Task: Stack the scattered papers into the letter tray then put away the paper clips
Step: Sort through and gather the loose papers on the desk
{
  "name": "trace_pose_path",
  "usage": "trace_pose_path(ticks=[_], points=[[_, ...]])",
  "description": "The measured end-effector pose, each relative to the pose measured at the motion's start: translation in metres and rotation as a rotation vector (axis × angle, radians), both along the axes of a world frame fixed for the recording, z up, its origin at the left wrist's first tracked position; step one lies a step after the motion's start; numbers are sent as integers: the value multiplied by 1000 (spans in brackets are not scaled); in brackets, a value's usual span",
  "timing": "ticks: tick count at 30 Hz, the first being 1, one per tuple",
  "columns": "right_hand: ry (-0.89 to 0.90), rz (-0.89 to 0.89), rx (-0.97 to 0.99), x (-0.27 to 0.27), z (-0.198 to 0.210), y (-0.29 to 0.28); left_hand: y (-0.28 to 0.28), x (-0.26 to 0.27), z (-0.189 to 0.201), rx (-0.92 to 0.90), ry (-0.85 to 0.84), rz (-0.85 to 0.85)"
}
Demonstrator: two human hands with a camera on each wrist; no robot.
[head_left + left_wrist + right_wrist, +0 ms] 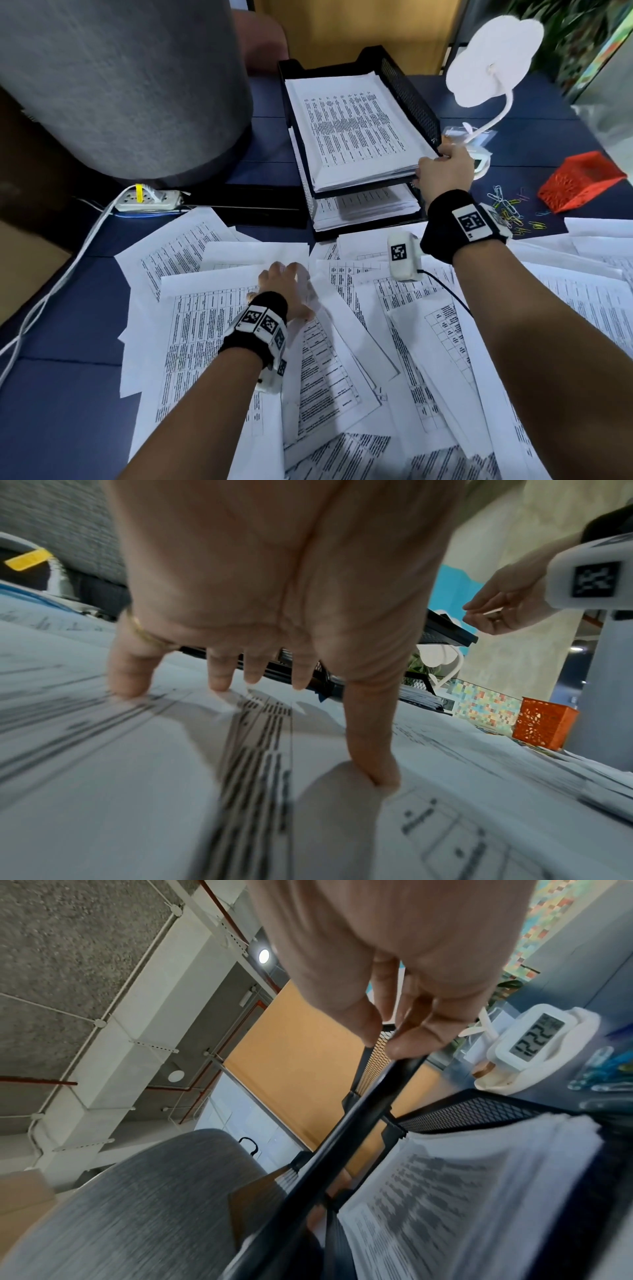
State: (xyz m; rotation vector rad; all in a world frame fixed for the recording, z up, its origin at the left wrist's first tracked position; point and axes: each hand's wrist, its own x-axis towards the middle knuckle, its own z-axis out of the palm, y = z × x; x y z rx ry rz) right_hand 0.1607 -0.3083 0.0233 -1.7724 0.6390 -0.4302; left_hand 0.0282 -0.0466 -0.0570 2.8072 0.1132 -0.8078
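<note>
Left hand (286, 287) fingers spread flat on scattered papers (212, 342); right hand (445, 171) fingers pinch letter tray (411, 99) corner.

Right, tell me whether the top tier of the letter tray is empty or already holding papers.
Holding papers. The top tier carries a thick stack of printed sheets, its front edge overhanging the tray's front; the right hand grips the tier's front corner.

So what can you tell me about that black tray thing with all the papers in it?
The letter tray is black, with mesh sides that look like metal, and has two tiers. Both tiers hold stacks of printed white paper. It stands upright on the dark blue desk, behind the scattered papers. The right hand pinches the top tier's near right corner.
</note>
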Motion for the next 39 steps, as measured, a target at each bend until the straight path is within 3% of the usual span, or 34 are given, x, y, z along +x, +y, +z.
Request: trace_pose_path(ticks=[6,14,20,24,28,32,36,39], points=[[108,149,-69,-57,-18,23,13,-28,2,-184,-98,138],[432,443,-109,-135,-63,68,51,-58,1,-222,-205,316],[544,529,-129,-153,-71,95,94,-65,-2,-150,-186,474],[581,594,-230,-157,-68,108,117,-69,-2,-20,-176,580],[576,609,-336,-161,-64,116,134,-74,-1,-13,-183,741],[522,555,-361,-166,-69,132,143,-72,3,-46,-219,748],[643,687,-370,-175,-68,146,142,-68,2,-159,-246,747],[667,762,-297,-171,-67,149,134,-64,-2,-244,-266,633]])
